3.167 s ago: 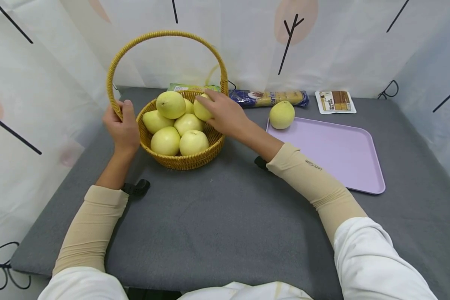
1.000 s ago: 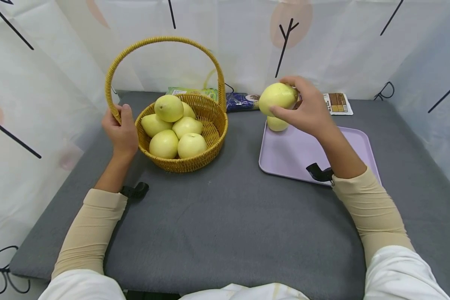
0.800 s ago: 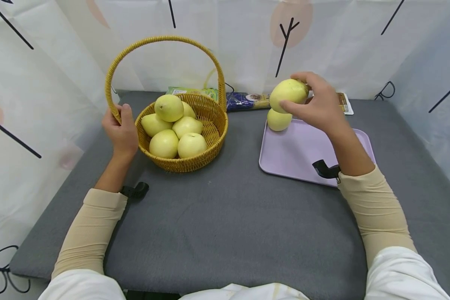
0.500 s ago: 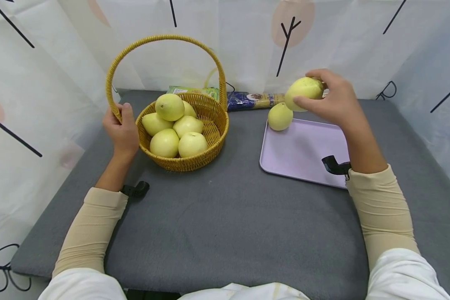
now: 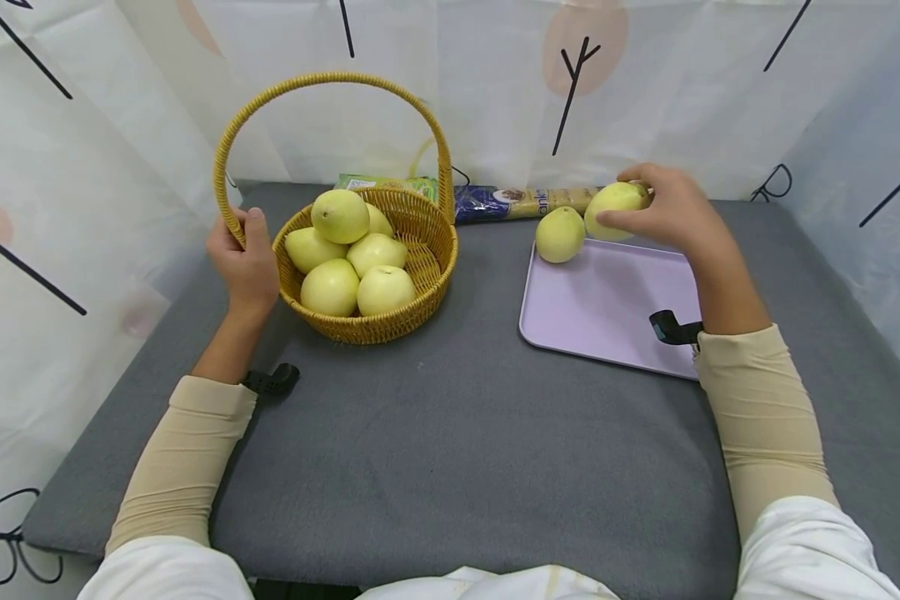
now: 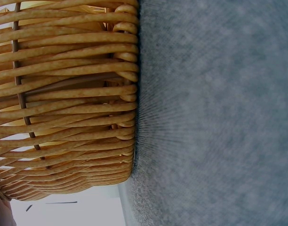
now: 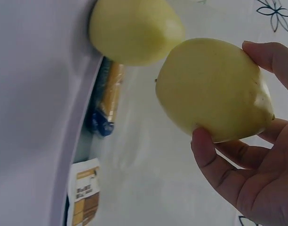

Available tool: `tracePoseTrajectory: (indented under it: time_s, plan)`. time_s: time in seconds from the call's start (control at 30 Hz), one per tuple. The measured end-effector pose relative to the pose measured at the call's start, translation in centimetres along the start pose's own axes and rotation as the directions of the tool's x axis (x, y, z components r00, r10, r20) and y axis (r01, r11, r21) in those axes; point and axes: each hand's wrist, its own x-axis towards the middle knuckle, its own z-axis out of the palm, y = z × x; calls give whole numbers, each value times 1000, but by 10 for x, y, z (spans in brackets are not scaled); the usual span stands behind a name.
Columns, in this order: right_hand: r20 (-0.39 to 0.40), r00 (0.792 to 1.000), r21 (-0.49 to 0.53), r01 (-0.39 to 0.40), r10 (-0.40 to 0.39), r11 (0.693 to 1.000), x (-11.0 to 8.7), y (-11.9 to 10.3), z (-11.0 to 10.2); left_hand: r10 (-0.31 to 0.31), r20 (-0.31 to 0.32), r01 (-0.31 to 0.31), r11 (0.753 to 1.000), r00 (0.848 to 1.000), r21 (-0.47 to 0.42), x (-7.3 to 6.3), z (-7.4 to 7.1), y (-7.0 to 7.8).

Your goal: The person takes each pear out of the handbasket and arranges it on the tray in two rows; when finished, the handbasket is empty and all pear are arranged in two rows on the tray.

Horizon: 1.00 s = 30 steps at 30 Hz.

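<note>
My left hand grips the handle of a yellow wicker basket near its left foot. Several pale yellow-green pears are heaped in it, mostly on the left side. In the left wrist view the woven basket wall stands on grey cloth. My right hand pinches another pear between thumb and fingers over the back of a lilac tray. Left of it, a pear sits in the tray's back left corner. The right wrist view shows the held pear above the tray's rim level.
Behind the tray lies a long blue and yellow packet. A green packet is partly hidden behind the basket. A white and brown pouch shows in the right wrist view. A patterned white curtain closes off the grey table's back.
My right hand has carried a pear from the basket rightward to the tray, and has lowered it beside the other pear over the last half second. My left hand stays on the handle.
</note>
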Motion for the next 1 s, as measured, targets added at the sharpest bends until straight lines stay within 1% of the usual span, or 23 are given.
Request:
tracePoseTrajectory:
  time_s: [0.1, 0.3, 0.37, 0.47, 0.53, 0.6, 0.73, 0.83, 0.9, 1.0]
  plan:
    - [37, 999, -40, -13, 14, 999, 6, 8, 4, -4, -4, 4, 1000, 1000, 3, 0, 1, 3]
    - [76, 997, -105, -15, 23, 994, 11, 17, 11, -21, -12, 21, 1000, 1000, -10, -1, 1, 3]
    - [109, 993, -127, -21, 35, 992, 12, 19, 13, -23, -14, 23, 1000, 1000, -13, 0, 2, 3]
    - [180, 982, -160, -33, 62, 987, 14, 21, 17, -22, -15, 22, 1000, 1000, -12, 0, 2, 2]
    - [221, 972, -177, -34, 74, 984, 16, 22, 19, -23, -14, 23, 1000, 1000, -8, 0, 1, -1]
    - [240, 967, -183, -38, 82, 982, 17, 23, 20, -25, -15, 25, 1000, 1000, -1, 0, -1, -8]
    - [240, 967, -179, -37, 80, 983, 16, 22, 20, -27, -14, 28, 999, 1000, 21, 0, -6, -25]
    - [238, 968, -174, -32, 73, 984, 14, 21, 18, -27, -12, 28, 999, 1000, 27, 0, -7, -31]
    - [238, 969, -173, -30, 71, 985, 14, 21, 17, -26, -13, 26, 999, 1000, 27, 1, -6, -29]
    - [238, 969, -179, -29, 72, 983, 14, 21, 17, -25, -12, 25, 1000, 1000, 9, 1, -2, -14]
